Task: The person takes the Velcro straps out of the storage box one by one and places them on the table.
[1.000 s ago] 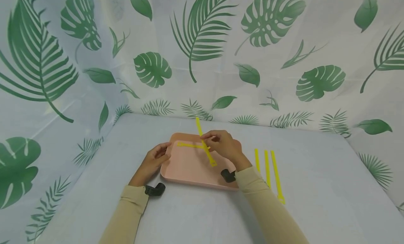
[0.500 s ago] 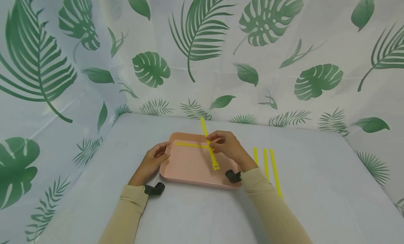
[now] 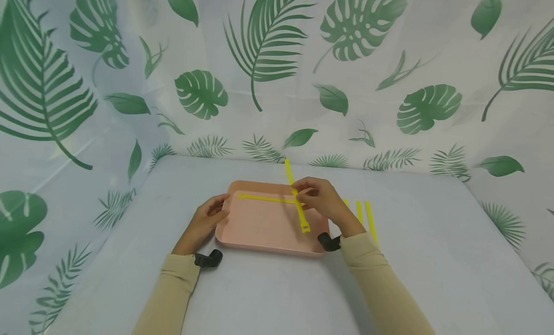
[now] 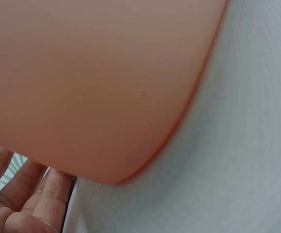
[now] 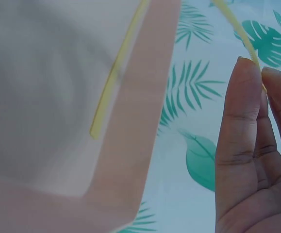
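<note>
A shallow pink tray (image 3: 264, 234) lies on the table, tipped by neither hand as far as I see. My left hand (image 3: 203, 224) holds the tray's left edge, its fingers and thumb at the rim. Between thumb and fingertips my right hand (image 3: 324, 200) pinches a yellow cable tie (image 3: 300, 213) above the tray's right half; its slotted end points toward me. Inside the tray, along the far wall, another yellow cable tie (image 3: 264, 198) lies flat. The right wrist view shows the pinched tie (image 5: 242, 34) rising thin from the fingertips, beyond the tray's wall.
Right of the tray several more yellow cable ties (image 3: 370, 220) lie side by side on the white table (image 3: 259, 296), partly hidden by the right forearm. A leaf-patterned curtain (image 3: 268, 99) closes off the back and sides.
My right hand has moved to the right with the cable tie, which reveals more of the one lying in the tray. The left hand stays on the tray's edge. The head view has shifted slightly.
</note>
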A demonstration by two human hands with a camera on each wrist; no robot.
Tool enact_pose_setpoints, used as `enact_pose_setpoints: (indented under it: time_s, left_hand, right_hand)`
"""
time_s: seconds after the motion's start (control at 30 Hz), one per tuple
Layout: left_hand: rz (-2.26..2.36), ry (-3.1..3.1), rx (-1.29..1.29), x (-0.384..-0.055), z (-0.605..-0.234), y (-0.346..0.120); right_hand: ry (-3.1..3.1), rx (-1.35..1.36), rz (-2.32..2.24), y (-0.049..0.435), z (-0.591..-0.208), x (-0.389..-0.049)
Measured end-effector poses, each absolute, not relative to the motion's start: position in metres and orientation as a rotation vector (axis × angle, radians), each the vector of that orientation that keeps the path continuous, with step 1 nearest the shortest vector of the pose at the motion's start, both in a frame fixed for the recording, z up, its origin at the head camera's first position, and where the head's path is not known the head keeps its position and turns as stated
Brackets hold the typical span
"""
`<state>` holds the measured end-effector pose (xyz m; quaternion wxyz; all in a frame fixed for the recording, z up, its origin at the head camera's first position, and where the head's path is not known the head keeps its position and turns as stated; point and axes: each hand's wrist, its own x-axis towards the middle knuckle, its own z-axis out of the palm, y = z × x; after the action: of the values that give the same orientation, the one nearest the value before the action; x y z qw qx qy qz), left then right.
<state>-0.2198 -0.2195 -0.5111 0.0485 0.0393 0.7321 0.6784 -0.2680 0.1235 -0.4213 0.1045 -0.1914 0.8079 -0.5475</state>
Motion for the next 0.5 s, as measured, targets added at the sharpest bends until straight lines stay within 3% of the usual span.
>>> enact_pose_setpoints:
  time_s: [0.5]
  left_hand:
    - [2.064, 2.228, 0.114, -0.218, -0.509, -0.218]
  right_hand:
    - [2.414, -0.59, -1.681, 0.153, -0.419, -0.257]
